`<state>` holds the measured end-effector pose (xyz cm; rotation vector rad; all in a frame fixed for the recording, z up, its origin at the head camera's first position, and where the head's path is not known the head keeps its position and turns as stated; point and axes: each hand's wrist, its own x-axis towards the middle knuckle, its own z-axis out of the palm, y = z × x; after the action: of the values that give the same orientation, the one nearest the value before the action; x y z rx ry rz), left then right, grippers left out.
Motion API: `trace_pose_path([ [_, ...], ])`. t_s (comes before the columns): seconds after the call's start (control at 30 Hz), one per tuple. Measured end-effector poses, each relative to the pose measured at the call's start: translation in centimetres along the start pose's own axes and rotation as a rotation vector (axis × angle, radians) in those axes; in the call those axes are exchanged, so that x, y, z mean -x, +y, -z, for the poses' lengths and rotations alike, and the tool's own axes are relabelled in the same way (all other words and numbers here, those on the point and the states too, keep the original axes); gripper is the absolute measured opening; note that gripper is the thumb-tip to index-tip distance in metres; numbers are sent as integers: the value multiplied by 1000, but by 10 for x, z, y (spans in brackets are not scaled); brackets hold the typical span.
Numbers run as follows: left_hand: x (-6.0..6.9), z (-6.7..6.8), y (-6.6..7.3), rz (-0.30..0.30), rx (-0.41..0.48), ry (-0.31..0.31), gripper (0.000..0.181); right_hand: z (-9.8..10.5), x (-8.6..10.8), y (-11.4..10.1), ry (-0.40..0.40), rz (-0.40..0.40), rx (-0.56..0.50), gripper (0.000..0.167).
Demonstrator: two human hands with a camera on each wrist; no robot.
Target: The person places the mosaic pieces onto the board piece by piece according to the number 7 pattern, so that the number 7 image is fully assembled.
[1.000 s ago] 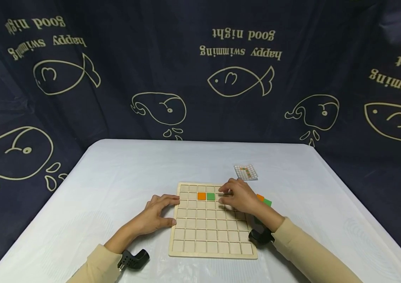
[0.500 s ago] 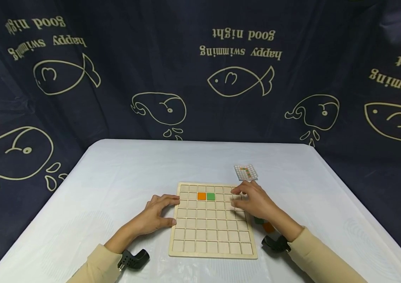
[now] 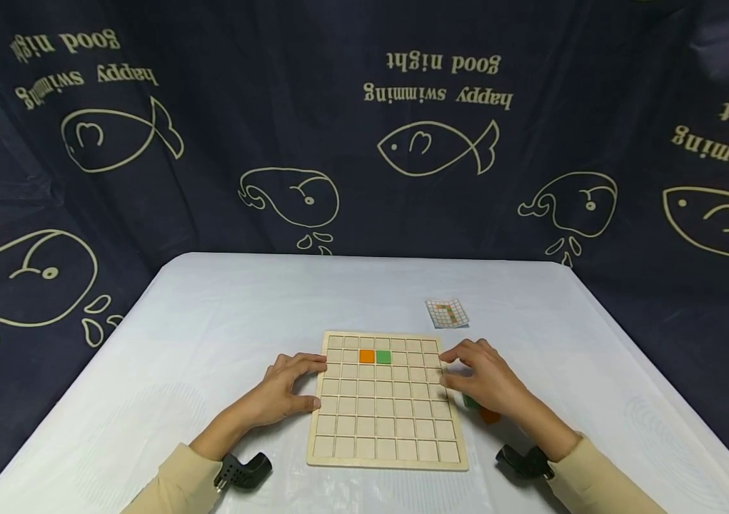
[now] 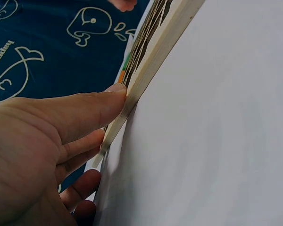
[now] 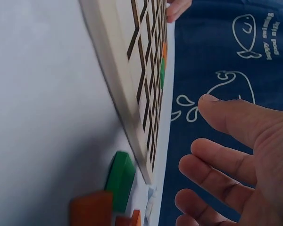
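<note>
A light wooden grid board (image 3: 387, 462) lies on the table. An orange tile (image 3: 367, 356) and a green tile (image 3: 383, 357) sit side by side in its second row from the far edge. My left hand (image 3: 283, 389) rests against the board's left edge, with the thumb (image 4: 104, 106) touching its side in the left wrist view. Just past the right edge my right hand (image 3: 488, 375) hovers with fingers loosely bent and nothing between them. Partly hidden under it are a loose green block (image 5: 120, 181) and an orange block (image 5: 90, 209).
A small card (image 3: 447, 313) printed with a coloured grid pattern lies beyond the board's far right corner. White cloth (image 3: 261, 300) covers the table. Behind it hangs a dark blue curtain (image 3: 210, 214) with fish and whale drawings.
My right hand has moved right, from above the board's upper rows to beyond its right edge. The left hand has stayed put, and the two tiles on the board look unchanged.
</note>
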<state>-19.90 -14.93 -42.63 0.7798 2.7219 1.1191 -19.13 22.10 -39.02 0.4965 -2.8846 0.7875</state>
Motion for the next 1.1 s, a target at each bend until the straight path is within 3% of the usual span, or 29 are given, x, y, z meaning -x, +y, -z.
trace_pose_path([
  [0.73,0,-1,1,-8,11,7,55,12,50,24,50,-90,70,29],
  [0.97,0,0,2,-1,26,5,55,13,60,31,78,-54,115,29],
  [1.1,0,0,1,-5,19,7,55,12,64,34,54,-59,106,29],
])
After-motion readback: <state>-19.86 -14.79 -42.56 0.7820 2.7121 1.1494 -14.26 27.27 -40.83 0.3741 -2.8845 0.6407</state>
